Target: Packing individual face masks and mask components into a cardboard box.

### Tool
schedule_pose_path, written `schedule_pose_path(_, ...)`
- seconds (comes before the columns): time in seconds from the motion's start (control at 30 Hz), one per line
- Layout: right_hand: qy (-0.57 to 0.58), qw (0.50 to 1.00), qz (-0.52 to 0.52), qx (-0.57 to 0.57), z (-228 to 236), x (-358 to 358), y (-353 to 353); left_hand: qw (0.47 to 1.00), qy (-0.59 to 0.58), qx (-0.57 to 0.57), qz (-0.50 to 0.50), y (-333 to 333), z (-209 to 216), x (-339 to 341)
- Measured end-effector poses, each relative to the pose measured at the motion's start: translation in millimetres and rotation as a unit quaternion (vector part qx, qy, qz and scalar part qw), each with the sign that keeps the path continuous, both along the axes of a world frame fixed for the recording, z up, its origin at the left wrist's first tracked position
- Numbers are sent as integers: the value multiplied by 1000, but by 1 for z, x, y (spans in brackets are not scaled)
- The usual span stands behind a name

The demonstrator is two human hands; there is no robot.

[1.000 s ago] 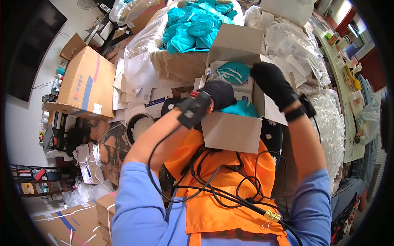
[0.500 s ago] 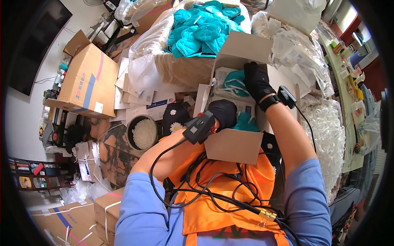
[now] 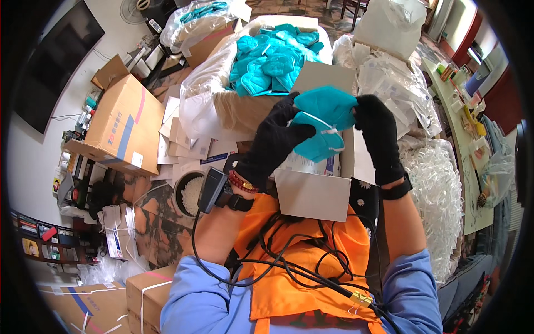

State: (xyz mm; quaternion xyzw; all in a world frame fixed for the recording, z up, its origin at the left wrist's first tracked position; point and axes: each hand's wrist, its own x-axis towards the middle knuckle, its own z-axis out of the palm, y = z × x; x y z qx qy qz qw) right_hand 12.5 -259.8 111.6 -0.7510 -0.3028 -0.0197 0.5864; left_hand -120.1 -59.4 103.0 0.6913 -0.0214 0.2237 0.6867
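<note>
Two folded teal face masks, an upper mask (image 3: 329, 104) and a lower mask (image 3: 318, 143), are held up above an open white carton (image 3: 312, 193). My black-gloved left hand (image 3: 273, 139) grips their left side, its thumb over the lower mask. At the upper mask's right edge, my right hand (image 3: 378, 131), also gloved in black, is closed on that mask. A white strap (image 3: 330, 131) lies across the lower mask. Below the masks, white packets (image 3: 305, 163) show inside the carton, though most of its contents are hidden.
Behind the carton stands a plastic-lined box (image 3: 214, 111) heaped with teal masks (image 3: 272, 58). A bowl of white bits (image 3: 192, 193) sits at the left, near a large brown carton (image 3: 119, 119). White straps (image 3: 436, 206) are piled on the right. Black cables (image 3: 289, 261) cross my orange apron.
Both hands have come up out of the carton and now hold two teal masks above it. The teal masks seen in the carton earlier no longer show there.
</note>
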Motion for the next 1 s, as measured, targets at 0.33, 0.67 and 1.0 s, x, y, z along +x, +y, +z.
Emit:
schedule_pose_path(0.33,233,957,26,174,7,-51,-2,998,54,-32,26,-18,-4,-1)
schedule_pose_path(0.67,-163,980,-111,-13,-6,-43,-4,773,-136,620,0,-32,32,-6)
schedule_pose_path(1.0,249,948,175,93,4,-73,-11,881,-82,462,-51,-35,16,0)
